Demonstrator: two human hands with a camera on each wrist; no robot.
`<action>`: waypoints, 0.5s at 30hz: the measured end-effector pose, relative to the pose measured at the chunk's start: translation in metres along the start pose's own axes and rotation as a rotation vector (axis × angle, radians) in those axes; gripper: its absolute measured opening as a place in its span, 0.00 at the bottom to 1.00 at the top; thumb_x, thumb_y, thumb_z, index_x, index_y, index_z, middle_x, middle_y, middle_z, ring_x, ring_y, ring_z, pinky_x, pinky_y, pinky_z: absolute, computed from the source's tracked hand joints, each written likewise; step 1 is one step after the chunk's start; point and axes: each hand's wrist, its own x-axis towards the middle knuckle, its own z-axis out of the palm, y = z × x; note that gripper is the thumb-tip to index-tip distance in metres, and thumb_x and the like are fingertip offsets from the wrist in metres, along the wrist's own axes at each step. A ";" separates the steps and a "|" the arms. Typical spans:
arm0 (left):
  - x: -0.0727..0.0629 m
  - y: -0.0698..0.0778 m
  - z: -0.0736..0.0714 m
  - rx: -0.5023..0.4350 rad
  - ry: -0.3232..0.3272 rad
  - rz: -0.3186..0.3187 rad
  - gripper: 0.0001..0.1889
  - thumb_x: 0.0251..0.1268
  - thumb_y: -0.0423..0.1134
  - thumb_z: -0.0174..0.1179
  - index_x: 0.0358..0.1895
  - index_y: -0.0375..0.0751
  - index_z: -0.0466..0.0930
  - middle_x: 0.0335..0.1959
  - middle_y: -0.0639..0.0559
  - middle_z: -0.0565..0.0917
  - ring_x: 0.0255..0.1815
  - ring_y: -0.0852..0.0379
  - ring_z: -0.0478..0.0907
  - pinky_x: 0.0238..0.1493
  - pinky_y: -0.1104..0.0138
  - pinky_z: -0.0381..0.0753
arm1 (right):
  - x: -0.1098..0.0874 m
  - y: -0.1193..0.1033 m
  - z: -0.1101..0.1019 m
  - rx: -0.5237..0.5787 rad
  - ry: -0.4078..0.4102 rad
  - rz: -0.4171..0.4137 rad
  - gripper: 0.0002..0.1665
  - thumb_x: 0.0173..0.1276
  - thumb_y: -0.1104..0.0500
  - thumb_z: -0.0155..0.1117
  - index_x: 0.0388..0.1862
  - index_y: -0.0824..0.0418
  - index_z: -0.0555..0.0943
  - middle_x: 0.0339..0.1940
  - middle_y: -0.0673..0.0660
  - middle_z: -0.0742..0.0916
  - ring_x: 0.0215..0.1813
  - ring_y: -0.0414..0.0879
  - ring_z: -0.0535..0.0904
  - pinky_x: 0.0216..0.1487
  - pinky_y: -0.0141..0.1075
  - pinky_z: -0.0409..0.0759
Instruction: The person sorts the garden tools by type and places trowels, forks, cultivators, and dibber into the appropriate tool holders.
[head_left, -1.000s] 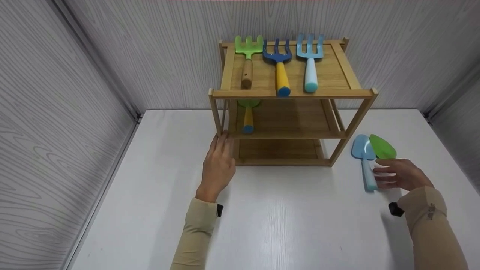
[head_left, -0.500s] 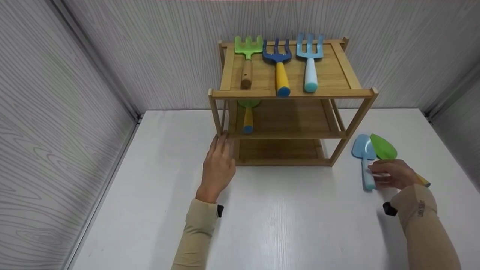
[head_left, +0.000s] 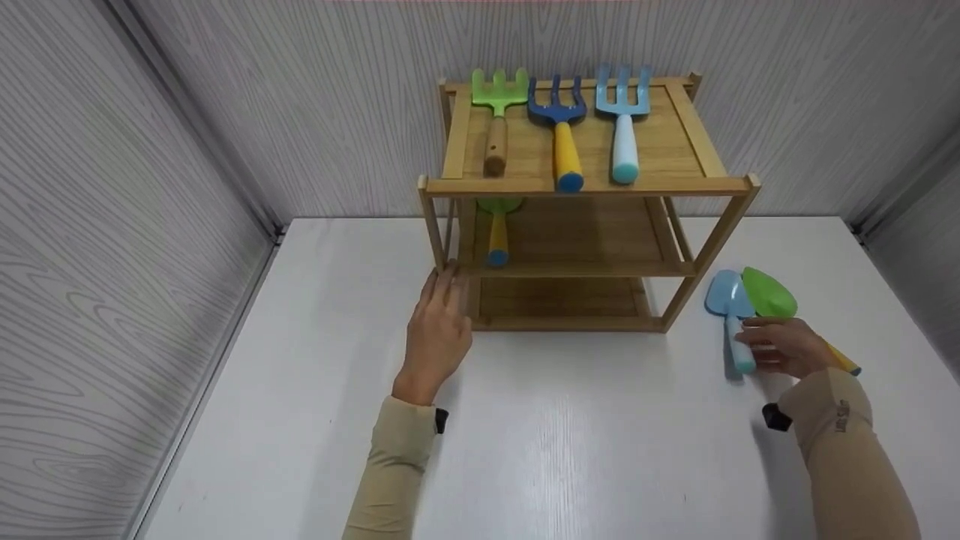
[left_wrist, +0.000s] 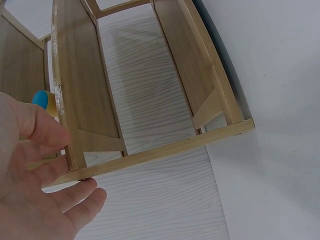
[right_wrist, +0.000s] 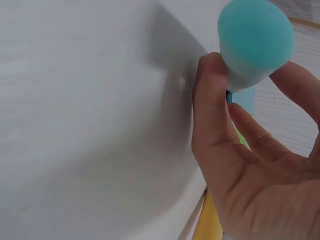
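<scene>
My right hand [head_left: 784, 346] pinches the handle of a light blue trowel [head_left: 738, 341] at the right of the table. In the right wrist view its teal handle end [right_wrist: 257, 37] stands off the white surface, between thumb and fingers. A green trowel [head_left: 769, 292] with a yellow handle lies beside it, partly hidden under my right hand. My left hand [head_left: 436, 330] holds the front left post of a wooden shelf rack [head_left: 577, 324]; in the left wrist view the thumb and fingers lie on either side of the post [left_wrist: 75, 150].
Three hand forks lie on the top shelf: a green fork [head_left: 496, 97], a dark blue fork [head_left: 566, 154] with a yellow handle, and a light blue fork [head_left: 624, 142]. Another green trowel [head_left: 498, 236] with a yellow handle lies on the middle shelf. Grey panels [head_left: 360, 112] enclose the table.
My right hand has moved left onto the light blue trowel's handle and taken hold of it. The handle end has risen slightly from the table. My left hand has stayed on the rack.
</scene>
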 end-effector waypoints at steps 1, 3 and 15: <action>0.000 0.000 0.000 0.000 -0.001 0.000 0.27 0.64 0.22 0.57 0.68 0.28 0.70 0.70 0.32 0.70 0.70 0.29 0.66 0.66 0.45 0.71 | 0.000 0.000 0.000 0.004 -0.009 -0.004 0.38 0.73 0.56 0.65 0.77 0.64 0.62 0.48 0.49 0.77 0.49 0.46 0.75 0.51 0.36 0.81; 0.000 0.001 -0.001 0.004 -0.004 0.006 0.27 0.64 0.22 0.57 0.68 0.27 0.70 0.69 0.32 0.70 0.71 0.29 0.65 0.66 0.45 0.71 | -0.001 0.001 -0.001 0.017 -0.029 -0.015 0.36 0.73 0.56 0.66 0.75 0.62 0.64 0.48 0.48 0.77 0.50 0.46 0.74 0.51 0.37 0.80; 0.001 0.000 0.000 0.021 0.016 0.041 0.26 0.64 0.21 0.55 0.67 0.26 0.70 0.68 0.30 0.70 0.68 0.28 0.68 0.63 0.45 0.74 | 0.000 0.011 0.002 0.037 -0.192 -0.114 0.52 0.74 0.64 0.62 0.84 0.64 0.40 0.57 0.56 0.68 0.49 0.44 0.76 0.55 0.37 0.80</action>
